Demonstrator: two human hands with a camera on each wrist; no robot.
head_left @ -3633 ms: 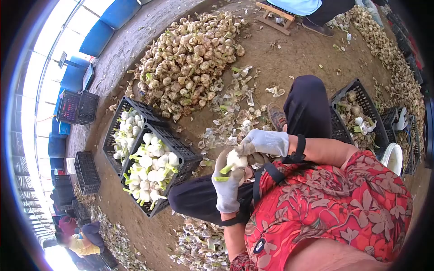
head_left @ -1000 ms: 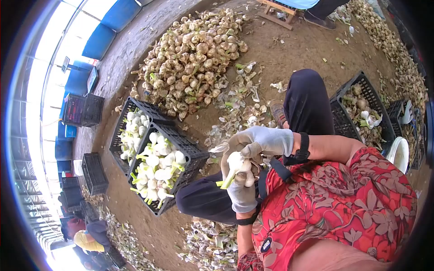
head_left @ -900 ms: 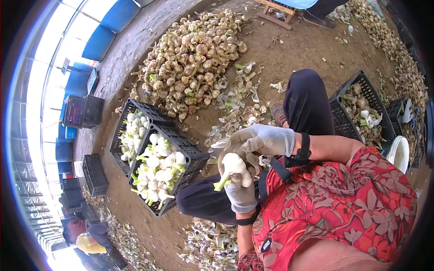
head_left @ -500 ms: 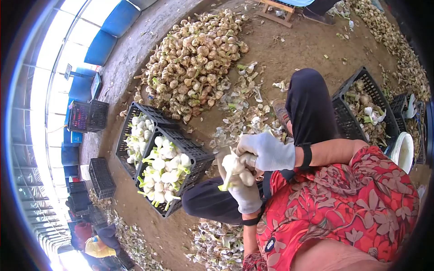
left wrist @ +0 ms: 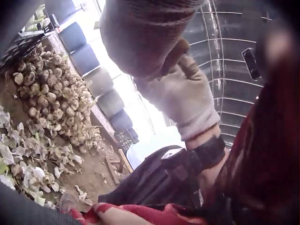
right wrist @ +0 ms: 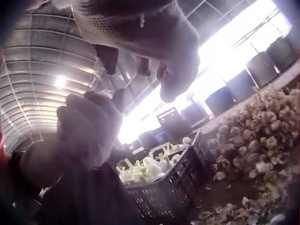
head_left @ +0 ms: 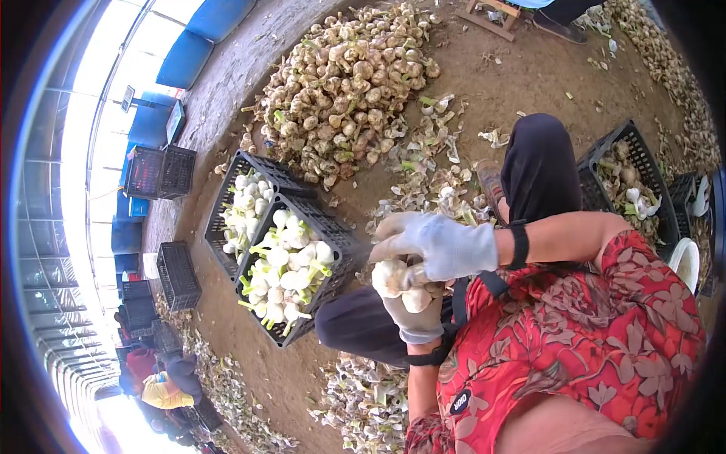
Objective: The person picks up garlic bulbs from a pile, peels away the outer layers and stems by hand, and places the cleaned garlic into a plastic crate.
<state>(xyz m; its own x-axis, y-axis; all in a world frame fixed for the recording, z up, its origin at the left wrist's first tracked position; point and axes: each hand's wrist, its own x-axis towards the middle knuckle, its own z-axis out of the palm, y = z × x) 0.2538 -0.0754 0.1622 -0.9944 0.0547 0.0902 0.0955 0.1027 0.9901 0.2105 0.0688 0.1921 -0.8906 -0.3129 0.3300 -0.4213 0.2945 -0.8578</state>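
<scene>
Both hands wear pale knit gloves and meet above the lap in the head view. My left hand [head_left: 420, 321] holds white garlic bulbs [head_left: 389, 278], two of them showing side by side, fingers curled up around them from below. Their stems are out of sight. Just over the bulbs hovers my right hand [head_left: 457, 244], its fingers stretched out to the left. The right wrist view shows the right hand [right wrist: 136, 30] with its fingertips parted, above and apart from the curled left hand [right wrist: 86, 129]. In the left wrist view the left hand hides the bulbs.
Two black crates [head_left: 333, 261] of peeled garlic with green stems stand to the left. Behind them rises a heap of unpeeled garlic [head_left: 348, 91]. Loose skins [head_left: 431, 151] litter the dirt floor. Another crate [head_left: 631, 181] and a white bucket [head_left: 684, 263] are at the right.
The garlic has turned, so its green stem no longer shows. My right hand has lifted off the bulbs and its fingers have straightened. The head view has shifted slightly.
</scene>
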